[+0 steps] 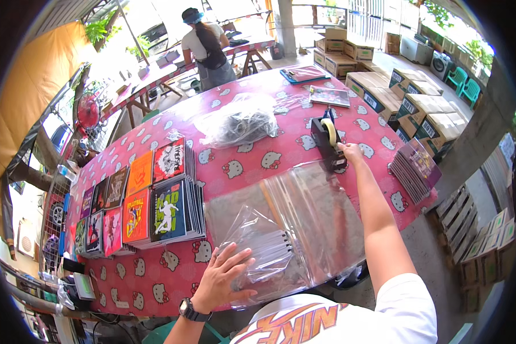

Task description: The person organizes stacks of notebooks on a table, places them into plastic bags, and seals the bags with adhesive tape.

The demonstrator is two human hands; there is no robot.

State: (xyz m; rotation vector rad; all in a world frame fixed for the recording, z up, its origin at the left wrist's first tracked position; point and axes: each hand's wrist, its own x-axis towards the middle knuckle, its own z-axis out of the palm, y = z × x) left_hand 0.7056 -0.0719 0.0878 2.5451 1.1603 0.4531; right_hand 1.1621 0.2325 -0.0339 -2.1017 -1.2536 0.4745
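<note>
The left hand (223, 278) lies flat, fingers spread apart, on a clear plastic bag (269, 252). Past the bag, the right hand (350, 153) has its fingers closed on the tape dispenser (327, 140).

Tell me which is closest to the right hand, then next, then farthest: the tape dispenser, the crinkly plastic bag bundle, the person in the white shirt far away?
From the right hand:
1. Tape dispenser: touching it, just to its left.
2. Crinkly plastic bag bundle: farther left on the pink table.
3. Person in the white shirt: beyond the table, at the next one.

Clear plastic-wrapped notebook stack (264, 255) lying flat at table's near edge, black tape dispenser (327, 143) upright farther back, well apart
</note>
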